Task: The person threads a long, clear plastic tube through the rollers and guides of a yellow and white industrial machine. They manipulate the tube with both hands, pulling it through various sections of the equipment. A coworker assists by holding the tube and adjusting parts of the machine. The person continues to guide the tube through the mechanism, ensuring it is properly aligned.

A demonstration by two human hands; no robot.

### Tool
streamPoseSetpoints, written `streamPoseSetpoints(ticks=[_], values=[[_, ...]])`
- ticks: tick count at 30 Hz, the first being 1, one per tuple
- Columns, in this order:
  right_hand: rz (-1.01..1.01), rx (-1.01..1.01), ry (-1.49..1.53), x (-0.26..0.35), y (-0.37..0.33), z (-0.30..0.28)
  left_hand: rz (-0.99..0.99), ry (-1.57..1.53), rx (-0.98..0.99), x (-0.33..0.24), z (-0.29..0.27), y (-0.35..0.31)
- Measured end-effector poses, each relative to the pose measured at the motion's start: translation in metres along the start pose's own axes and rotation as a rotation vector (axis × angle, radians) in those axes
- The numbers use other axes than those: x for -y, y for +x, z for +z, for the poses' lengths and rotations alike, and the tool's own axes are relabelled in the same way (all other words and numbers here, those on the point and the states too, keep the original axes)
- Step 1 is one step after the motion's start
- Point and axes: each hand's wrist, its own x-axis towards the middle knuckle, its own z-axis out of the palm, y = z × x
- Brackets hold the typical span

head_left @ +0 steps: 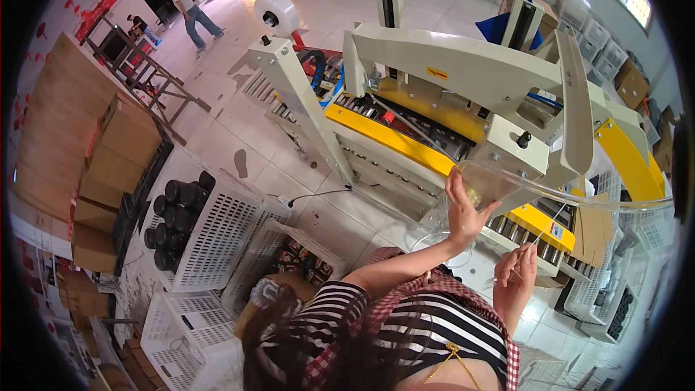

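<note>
1 head-worn fisheye view | faces down | left hand [467, 219], right hand [515, 281] near

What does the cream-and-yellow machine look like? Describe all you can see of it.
The machine is large, with a cream, metal-looking frame, upright posts, a broad overhead arm and yellow side rails. Bare metal rollers show at its near right end; small red and blue parts show among the darker works inside. It stands upright on the pale tiled floor. The left hand is in front of its near side; whether they touch, or whether it is running, cannot be told.
</note>
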Motion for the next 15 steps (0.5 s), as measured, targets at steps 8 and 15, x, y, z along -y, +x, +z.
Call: streamPoseSetpoints(ticks=[8,15], values=[[0.016,-0.014,0.002,-0.0011,0.0007,0.0023,0.025,0.005,-0.001,0.0023,0.0010,-0.0011],[0.034,-0.014,0.013,-0.0010,0.0014,0.0063,0.017,0.002,-0.007,0.0037,0.0018,-0.0016]])
